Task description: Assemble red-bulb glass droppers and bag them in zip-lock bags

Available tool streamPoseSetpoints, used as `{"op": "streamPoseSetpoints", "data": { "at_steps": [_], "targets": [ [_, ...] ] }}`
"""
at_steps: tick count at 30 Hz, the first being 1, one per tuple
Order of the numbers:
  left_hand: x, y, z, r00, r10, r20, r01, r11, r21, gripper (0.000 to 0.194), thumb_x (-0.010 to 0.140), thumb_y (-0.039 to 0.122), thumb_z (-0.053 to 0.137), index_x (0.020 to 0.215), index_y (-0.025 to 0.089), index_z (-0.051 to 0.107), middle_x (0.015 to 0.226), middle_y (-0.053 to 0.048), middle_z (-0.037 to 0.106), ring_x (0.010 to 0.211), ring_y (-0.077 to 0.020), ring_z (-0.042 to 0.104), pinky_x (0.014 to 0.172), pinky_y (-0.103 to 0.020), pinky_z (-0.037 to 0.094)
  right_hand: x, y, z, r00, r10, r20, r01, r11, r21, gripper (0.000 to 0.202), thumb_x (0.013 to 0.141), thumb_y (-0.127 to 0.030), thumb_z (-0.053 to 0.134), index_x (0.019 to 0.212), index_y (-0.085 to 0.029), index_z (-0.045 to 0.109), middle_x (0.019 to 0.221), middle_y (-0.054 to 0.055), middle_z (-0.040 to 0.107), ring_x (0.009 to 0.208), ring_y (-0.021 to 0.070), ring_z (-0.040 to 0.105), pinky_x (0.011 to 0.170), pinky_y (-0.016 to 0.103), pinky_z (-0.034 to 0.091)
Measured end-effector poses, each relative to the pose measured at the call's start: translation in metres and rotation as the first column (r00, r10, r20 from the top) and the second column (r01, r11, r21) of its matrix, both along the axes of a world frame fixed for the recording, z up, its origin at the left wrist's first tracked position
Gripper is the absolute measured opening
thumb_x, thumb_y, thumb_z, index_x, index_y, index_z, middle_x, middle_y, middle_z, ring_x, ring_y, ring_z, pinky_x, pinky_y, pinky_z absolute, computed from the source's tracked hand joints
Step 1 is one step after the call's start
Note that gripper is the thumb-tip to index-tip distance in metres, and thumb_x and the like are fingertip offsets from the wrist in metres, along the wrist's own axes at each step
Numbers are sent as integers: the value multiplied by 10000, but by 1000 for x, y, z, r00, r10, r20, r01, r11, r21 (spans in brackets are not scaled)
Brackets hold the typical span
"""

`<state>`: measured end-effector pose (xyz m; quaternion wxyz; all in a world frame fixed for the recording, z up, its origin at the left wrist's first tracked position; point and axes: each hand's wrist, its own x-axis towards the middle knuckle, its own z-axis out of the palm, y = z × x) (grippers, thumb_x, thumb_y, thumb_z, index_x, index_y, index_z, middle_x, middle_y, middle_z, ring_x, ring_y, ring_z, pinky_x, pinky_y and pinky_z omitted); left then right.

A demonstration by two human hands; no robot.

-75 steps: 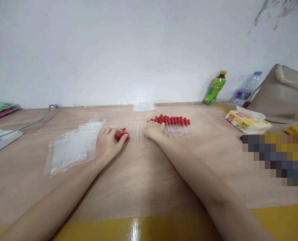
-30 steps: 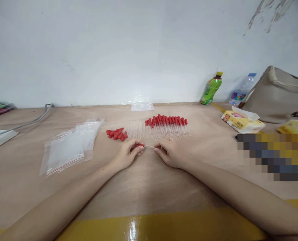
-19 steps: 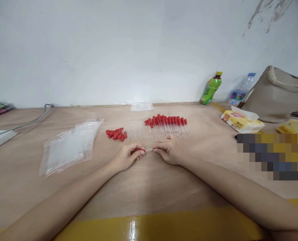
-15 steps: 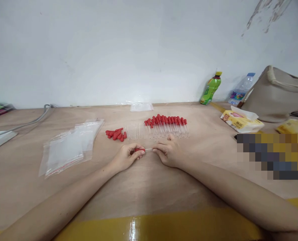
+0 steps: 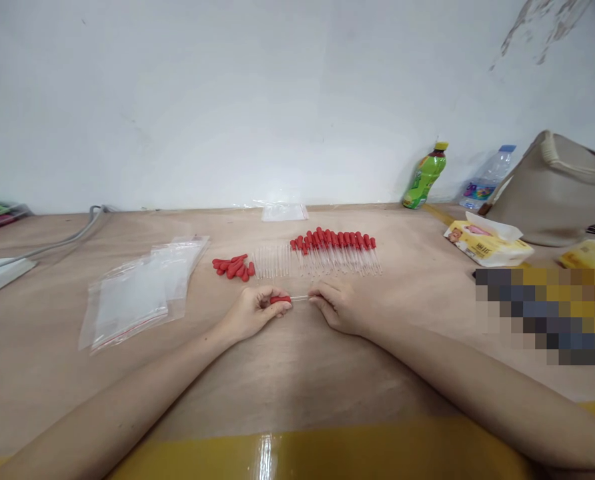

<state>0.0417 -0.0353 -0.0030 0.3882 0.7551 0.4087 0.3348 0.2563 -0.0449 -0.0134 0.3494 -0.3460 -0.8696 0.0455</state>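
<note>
Between finger and thumb, my left hand pinches a red rubber bulb. A thin clear tube runs from the bulb to the fingertips of my right hand, which are closed on its far end. Behind my left hand lies a small heap of loose red bulbs. A row of bare clear tubes is beside the heap. Farther right, behind my right hand, red-capped droppers lie side by side with their bulbs toward the wall.
Clear zip bags overlap on the left, and another bag lies by the wall. A cable is far left. To the right are a green bottle, a clear bottle, a tissue pack and a grey bag.
My right hand has shifted slightly right, and its raised fingers have folded down. The left hand keeps its pinch on the red bulb. The whole view has moved a little.
</note>
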Motion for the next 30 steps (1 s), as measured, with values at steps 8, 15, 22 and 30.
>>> {"op": "streamPoseSetpoints", "data": {
  "at_steps": [8,15,22,30],
  "targets": [
    [0,-2,1,998,-13,-65,17,998,60,210,743,302,604,823,111,637,651,-34,638,551,-113,579,515,-217,483,-9,1,-6,997,-26,73,23,999,46,245,882,-215,342,824,-153,572,722,60,590,673,141,509,612,250,385],
    [1,-1,2,995,15,-102,0,989,146,201,746,295,602,834,119,643,689,-49,664,571,-125,592,519,-222,482,-11,0,-4,989,-48,140,49,999,-3,276,899,-241,320,829,-156,573,724,56,596,674,141,520,609,248,376],
    [-5,3,-3,989,87,-116,-61,974,216,306,735,336,621,973,146,604,709,-29,630,584,-117,573,562,-241,485,-6,-6,15,953,-111,282,108,994,28,220,866,-247,414,757,-157,583,798,70,587,709,154,513,632,265,375],
    [-5,5,-1,990,23,-141,1,985,173,244,748,314,597,907,128,599,748,-35,582,618,-106,542,555,-224,470,2,45,37,876,-483,1,447,810,-379,247,786,-287,487,582,-169,560,582,14,601,585,134,558,572,233,391]
  ]
}}
